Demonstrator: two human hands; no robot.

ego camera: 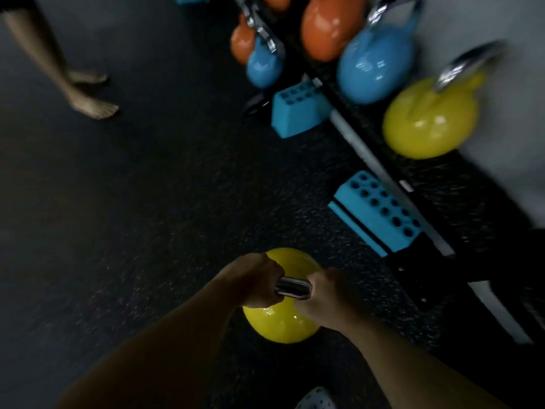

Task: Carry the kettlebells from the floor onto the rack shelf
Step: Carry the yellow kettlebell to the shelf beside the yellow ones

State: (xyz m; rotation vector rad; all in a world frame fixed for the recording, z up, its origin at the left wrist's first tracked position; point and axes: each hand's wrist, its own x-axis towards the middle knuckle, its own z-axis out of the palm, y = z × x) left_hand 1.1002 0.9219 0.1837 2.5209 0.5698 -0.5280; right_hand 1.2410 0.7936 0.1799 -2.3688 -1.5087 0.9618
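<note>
A yellow kettlebell [277, 323] with a chrome handle hangs low in the middle of the view, over the dark floor. My left hand [253, 280] and my right hand [323, 296] both grip its handle, one at each end. The rack shelf [448, 184] runs along the right side, with a black mat surface and a pale front rail. On it stand another yellow kettlebell [427, 125], a blue kettlebell [374, 66] and an orange kettlebell [327, 28].
Two turquoise blocks with holes [380, 214] [298, 113] lie on the floor against the rack's front. A smaller blue kettlebell [264, 64] and a small orange one [240, 42] sit at the top. Another person's bare feet [91, 101] stand at the left.
</note>
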